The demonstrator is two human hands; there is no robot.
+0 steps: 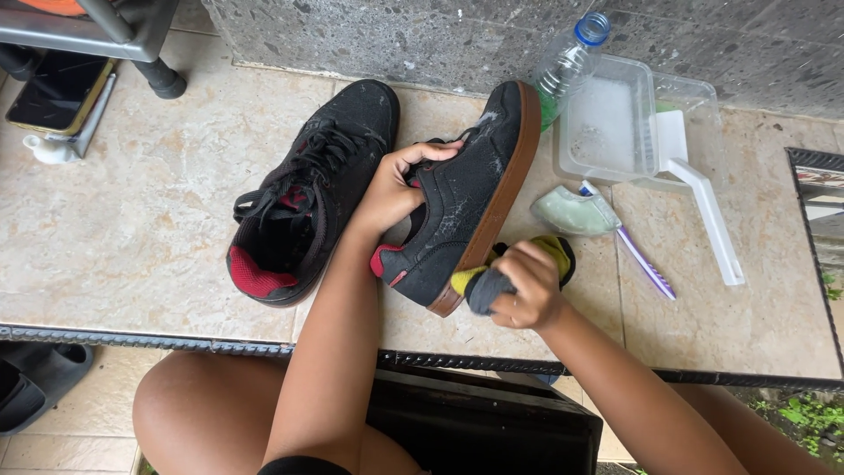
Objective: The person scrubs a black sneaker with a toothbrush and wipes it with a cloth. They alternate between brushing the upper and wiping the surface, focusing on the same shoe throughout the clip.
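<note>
My left hand grips a black sneaker with a brown sole, fingers tucked into its opening, holding it tilted on its side over the tiled ledge. Soapy foam streaks its upper. My right hand is closed on a grey and yellow cloth, pressed against the heel end of the sole. The other black sneaker, laced and with a red lining, lies flat on the tiles to the left.
A clear plastic tub with soapy water holds a white brush handle. A plastic bottle, a purple toothbrush and a pale green sachet lie nearby. A phone and chair leg are far left.
</note>
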